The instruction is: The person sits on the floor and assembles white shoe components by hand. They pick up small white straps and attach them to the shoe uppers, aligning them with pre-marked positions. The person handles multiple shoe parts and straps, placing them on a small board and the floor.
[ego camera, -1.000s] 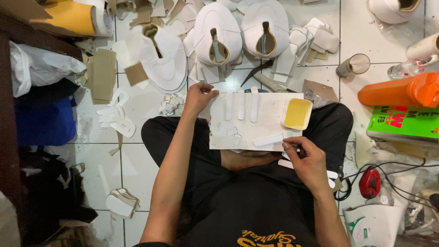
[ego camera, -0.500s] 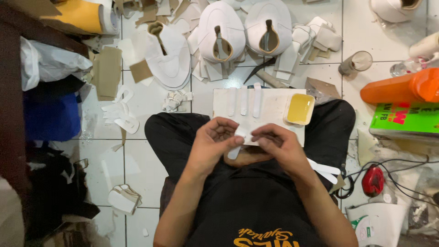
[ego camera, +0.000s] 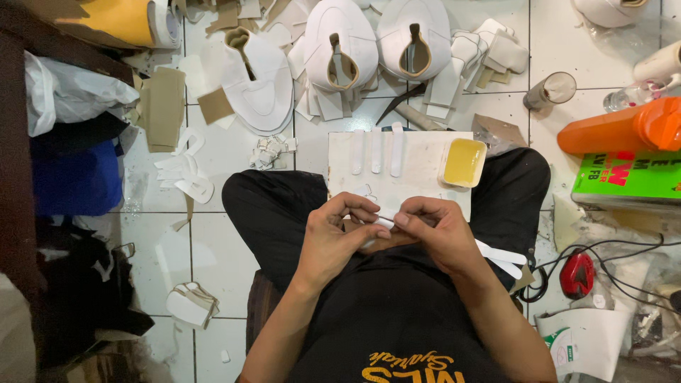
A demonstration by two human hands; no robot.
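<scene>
While seated cross-legged on the tiled floor point(ego camera: 234, 241), held a small white strip point(ego camera: 384, 223) between both hands at the centre of the frame, just below the white work board point(ego camera: 418, 159) resting across the lap. Left hand point(ego camera: 335, 237) curled, thumb and forefinger pinched on the strip's left end; right hand point(ego camera: 436, 230) likewise closed, fingers point(ego camera: 404, 218) nipping the right end, so both sets of fingers nearly shut around that thin piece. Whether the strip was being folded or pressed, could not tell. On the board's upper part, lay three narrow white strips point(ego camera: 376, 150) side by side, upright in the picture, and at its upper right corner sat a shallow tray of yellow glue point(ego camera: 463, 162). Further white strips point(ego camera: 500, 255) poked out beside the right forearm, centre right. Across the top of the frame, lay white shoe uppers point(ego camera: 340, 42) among scraps of tan and white material. At the upper right, stood an orange bottle point(ego camera: 617, 128) on its side above a green box point(ego camera: 628, 177); at the lower right, lay a red device point(ego camera: 576, 273) with black cables. At the left edge, sat a blue bundle point(ego camera: 74, 177) and dark cloth.
</scene>
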